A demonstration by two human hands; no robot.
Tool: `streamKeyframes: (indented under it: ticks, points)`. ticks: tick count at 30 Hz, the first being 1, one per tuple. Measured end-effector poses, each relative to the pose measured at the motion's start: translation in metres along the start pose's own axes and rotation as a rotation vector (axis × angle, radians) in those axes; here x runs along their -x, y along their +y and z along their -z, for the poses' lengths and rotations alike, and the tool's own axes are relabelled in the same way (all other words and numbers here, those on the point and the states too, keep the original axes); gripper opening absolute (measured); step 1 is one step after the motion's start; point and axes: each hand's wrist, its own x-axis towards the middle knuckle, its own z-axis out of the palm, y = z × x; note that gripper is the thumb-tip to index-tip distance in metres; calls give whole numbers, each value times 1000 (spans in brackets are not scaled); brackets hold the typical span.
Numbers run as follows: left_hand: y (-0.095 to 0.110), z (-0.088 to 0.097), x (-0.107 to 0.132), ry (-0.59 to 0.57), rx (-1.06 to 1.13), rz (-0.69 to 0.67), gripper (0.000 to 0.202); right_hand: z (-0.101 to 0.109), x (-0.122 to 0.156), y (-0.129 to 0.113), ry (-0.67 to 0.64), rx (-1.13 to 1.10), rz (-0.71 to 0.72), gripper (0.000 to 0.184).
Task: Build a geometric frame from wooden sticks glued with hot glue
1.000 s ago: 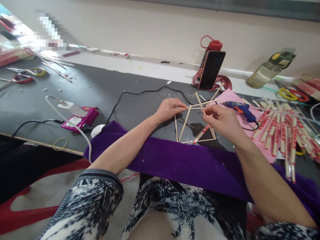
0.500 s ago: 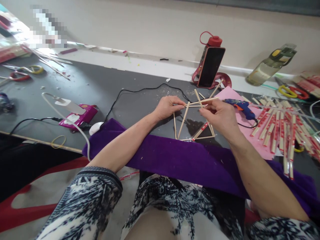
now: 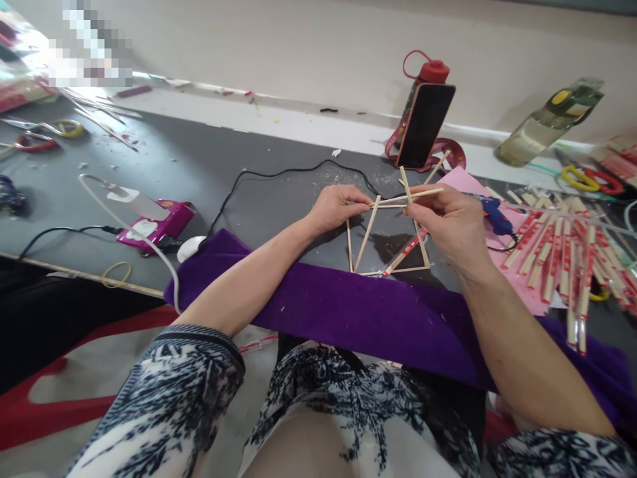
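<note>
From here I see the left hand [image 3: 341,209] pinching the wooden frame [image 3: 367,234] at one upper corner; the right hand [image 3: 455,216] has its fingers pressed together on the opposite corner.

Wooden stick frame [image 3: 367,234] partly out of sight behind right fingers [image 3: 421,215]

Stick frame [image 3: 367,234] before the phone [image 3: 426,126], left of glue gun [image 3: 499,218] and chopsticks [image 3: 565,262]

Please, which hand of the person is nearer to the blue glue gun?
The right hand: it is just left of the blue glue gun, partly hiding it. The left hand is farther left, at the wooden stick frame.
</note>
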Motion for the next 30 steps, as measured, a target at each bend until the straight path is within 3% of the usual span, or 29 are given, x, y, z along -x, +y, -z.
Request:
streamKeyframes:
  ticks: [9,30]
  points:
    - [5,0,2,-5,-28,29,16,3,1,-2,-10,35,-52,22]
    - [2,0,3,1,-26,20,16,7,3,-5,-3,24,-24,21]
